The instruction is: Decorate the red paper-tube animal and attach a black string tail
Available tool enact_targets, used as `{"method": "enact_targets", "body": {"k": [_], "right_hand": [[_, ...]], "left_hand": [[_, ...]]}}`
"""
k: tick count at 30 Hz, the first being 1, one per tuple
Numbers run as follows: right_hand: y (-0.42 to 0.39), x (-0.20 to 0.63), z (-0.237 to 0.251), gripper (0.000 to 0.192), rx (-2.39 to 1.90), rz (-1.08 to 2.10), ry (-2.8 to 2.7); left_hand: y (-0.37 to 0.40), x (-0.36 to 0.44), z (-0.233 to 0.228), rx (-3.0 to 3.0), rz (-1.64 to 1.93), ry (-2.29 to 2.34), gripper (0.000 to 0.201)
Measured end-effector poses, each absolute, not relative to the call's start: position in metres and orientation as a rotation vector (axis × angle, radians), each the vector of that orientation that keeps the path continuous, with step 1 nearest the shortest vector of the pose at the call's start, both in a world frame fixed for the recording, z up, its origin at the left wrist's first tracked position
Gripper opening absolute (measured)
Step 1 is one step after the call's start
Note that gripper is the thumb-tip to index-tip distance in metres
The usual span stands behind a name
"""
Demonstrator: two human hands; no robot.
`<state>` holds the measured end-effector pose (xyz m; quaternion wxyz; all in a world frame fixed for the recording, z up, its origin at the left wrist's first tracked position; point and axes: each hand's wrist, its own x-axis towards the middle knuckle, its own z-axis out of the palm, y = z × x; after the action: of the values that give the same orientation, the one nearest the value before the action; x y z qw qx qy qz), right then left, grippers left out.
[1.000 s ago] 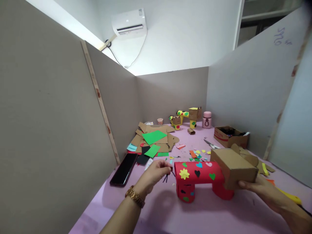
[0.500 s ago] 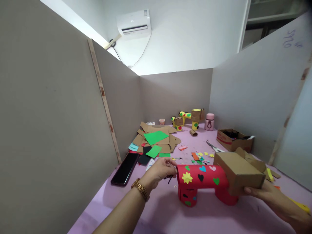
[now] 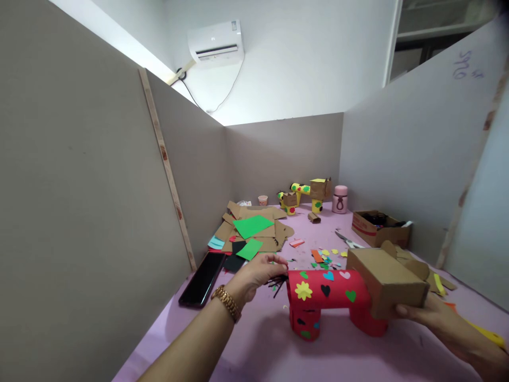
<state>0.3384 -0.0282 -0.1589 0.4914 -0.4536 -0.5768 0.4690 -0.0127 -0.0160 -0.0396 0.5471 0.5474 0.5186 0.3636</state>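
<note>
Currently both hands are on the red paper-roll animal (image 3: 328, 297), which stands on the pink bench (image 3: 258, 345) near the front edge, a bit right of centre. Left hand (image 3: 258, 273) is at the figure's left end, fingers pinched narrow around a small tuft of thin black strips (image 3: 276, 284) — the tuft touches or sits just at the open end of the red body tube; can't tell if it's stuck on. Gold watch (image 3: 226, 302) on that wrist. Right hand (image 3: 421, 313) grips the brown cardboard box (image 3: 387, 281) that forms the figure's right end, from below and the side, thumb at the lower edge.

Body is a horizontal red tube on two short red upright tubes, decorated with a yellow flower and coloured hearts.

Around it:
- black phone (image 3: 202, 278) lying flat by the left partition, near the left hand
- pile of cardboard pieces with green paper sheets (image 3: 252, 228) behind the phone
- loose paper cutouts (image 3: 326, 257) just behind the figure, scissors (image 3: 345, 239) beyond them
- open cardboard box (image 3: 376, 228) by the right partition
- far end — yellow roll figures (image 3: 306, 193), pink bottle (image 3: 339, 199), small cup (image 3: 262, 200)
</note>
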Motion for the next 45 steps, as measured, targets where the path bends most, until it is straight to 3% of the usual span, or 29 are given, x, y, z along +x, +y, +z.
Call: {"method": "enact_targets", "body": {"k": [7,17,28,33,41,45], "right_hand": [[-0.026,0.343,-0.164,0.066,-1.119,1.081,-1.421],[-0.026,0.344,-0.162,0.073,-1.17,1.074,-1.345],[-0.025,0.341,-0.156,0.061,-1.155,1.112,-1.422],[-0.035,0.324,-0.14,0.06,-0.985,1.192,-1.328],[-0.035,0.302,-0.137,0.092,-0.817,1.018,-1.222],[-0.043,0.29,-0.146,0.111,-0.789,0.825,-1.099]], "left_hand": [[-0.015,-0.009,-0.033,1.32,0.826,1.279,0.014],[-0.006,-0.011,-0.04,1.354,0.759,1.34,0.027],[-0.014,-0.01,-0.04,1.342,0.774,1.355,0.027],[-0.014,-0.011,-0.036,1.38,0.742,1.361,0.037],[0.01,-0.018,-0.053,1.217,0.752,1.253,0.061],[0.004,-0.018,-0.054,1.138,0.818,1.182,0.063]]}}
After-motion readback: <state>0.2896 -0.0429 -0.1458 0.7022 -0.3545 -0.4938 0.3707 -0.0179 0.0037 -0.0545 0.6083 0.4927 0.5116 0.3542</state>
